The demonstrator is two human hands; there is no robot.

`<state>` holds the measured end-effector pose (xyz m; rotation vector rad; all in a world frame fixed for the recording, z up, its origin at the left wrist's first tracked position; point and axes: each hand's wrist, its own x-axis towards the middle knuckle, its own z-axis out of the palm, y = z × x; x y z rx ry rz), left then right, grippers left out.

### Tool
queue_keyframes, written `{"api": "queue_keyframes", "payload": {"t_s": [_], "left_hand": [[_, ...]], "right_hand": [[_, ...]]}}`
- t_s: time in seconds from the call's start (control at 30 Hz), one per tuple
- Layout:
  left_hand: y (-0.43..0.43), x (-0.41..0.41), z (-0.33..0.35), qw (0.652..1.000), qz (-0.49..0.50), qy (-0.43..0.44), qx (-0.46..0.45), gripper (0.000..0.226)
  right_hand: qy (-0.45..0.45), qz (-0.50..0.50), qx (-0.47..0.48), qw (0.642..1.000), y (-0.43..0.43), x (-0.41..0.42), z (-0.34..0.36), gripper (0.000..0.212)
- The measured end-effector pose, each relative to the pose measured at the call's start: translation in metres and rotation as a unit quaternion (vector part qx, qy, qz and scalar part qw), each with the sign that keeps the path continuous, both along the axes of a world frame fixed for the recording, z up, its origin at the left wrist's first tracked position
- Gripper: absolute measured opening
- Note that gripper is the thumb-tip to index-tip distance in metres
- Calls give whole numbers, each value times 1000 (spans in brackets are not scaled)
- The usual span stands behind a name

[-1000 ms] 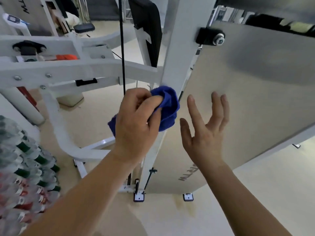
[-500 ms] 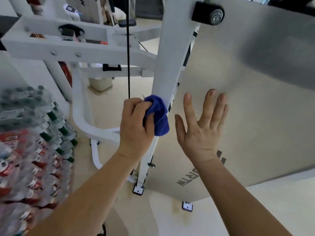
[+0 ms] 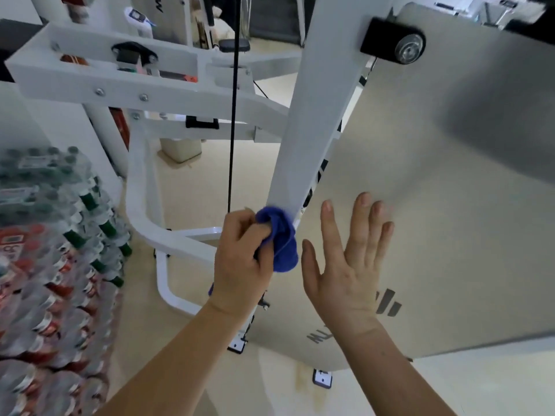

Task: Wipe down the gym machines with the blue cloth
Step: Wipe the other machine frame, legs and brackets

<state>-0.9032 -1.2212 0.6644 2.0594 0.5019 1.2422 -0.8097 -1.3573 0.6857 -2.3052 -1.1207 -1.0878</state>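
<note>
**Head camera: blue cloth held against the white post**

Head view, looking down along a white gym machine. The left hand (image 3: pixel 243 259) is closed round the blue cloth (image 3: pixel 280 241), fingers curled into the bunched fabric. A fold of cloth sticks out past the thumb side, and a small blue corner shows under the wrist. The cloth touches the lower part of the white upright post (image 3: pixel 312 130), which rises up and away from this hand.

Just right of the cloth, the right hand (image 3: pixel 351 265) is spread wide with straight fingers and holds nothing. Its palm faces the grey panel (image 3: pixel 450 205) and appears to lie flat on it. Dark lettering (image 3: pixel 319 336) is printed on the panel beside that wrist. Far above the fingertips, a black bracket with a metal knob (image 3: pixel 393 43) sits at the panel's upper edge.

A thin black cable (image 3: pixel 232 115) runs straight up from just behind the left hand's knuckles. A white crossbeam (image 3: pixel 120 82) with bolts lies above and to the left of that hand. A curved white tube (image 3: pixel 144 211) bends down to the cream floor (image 3: pixel 195 181) on its left. Further left stand shrink-wrapped packs of bottles (image 3: pixel 45 265) with green caps and red labels. Below both forearms, a small foot plate (image 3: pixel 322 378) rests on the floor.
</note>
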Motion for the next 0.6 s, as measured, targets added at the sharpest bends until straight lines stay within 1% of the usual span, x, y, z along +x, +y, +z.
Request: {"api": "queue_keyframes", "payload": {"t_s": [0.03, 0.1, 0.13, 0.17, 0.2, 0.3, 0.37, 0.4, 0.5, 0.53, 0.6], "left_hand": [[-2, -4, -19, 999, -14, 45, -23, 17], [-4, -12, -44, 986, -38, 129, -102, 41], [-3, -14, -48, 977, -42, 155, -140, 49], [-2, -15, -47, 969, -43, 169, -173, 52], [-2, -15, -43, 963, -42, 172, -202, 49], [-14, -20, -37, 953, -40, 133, -270, 21], [-23, -23, -34, 947, -41, 88, -307, 21], [-23, -22, -31, 946, -31, 79, -313, 20], [-18, -12, -19, 945, 7, 81, -318, 35], [-18, -10, -13, 950, 16, 70, -303, 37], [-20, -7, -1, 969, 28, 25, -244, 33]], "right_hand": [[-5, -6, -16, 1000, -1, 1, -7, 71], [-28, -33, -35, 998, 0, 8, -18, 74], [-40, -43, -37, 998, 2, 11, -22, 75], [-53, -49, -36, 997, 3, 15, -25, 76], [-65, -50, -33, 996, 4, 18, -26, 79], [-86, -49, -29, 995, 5, 23, -31, 89], [-92, -50, -27, 994, 6, 25, -33, 92], [-95, -50, -28, 994, 7, 26, -33, 93], [-97, -52, -33, 993, 7, 26, -33, 93], [-98, -51, -33, 993, 6, 26, -34, 93], [-109, -49, -32, 992, 6, 29, -37, 92]]}}
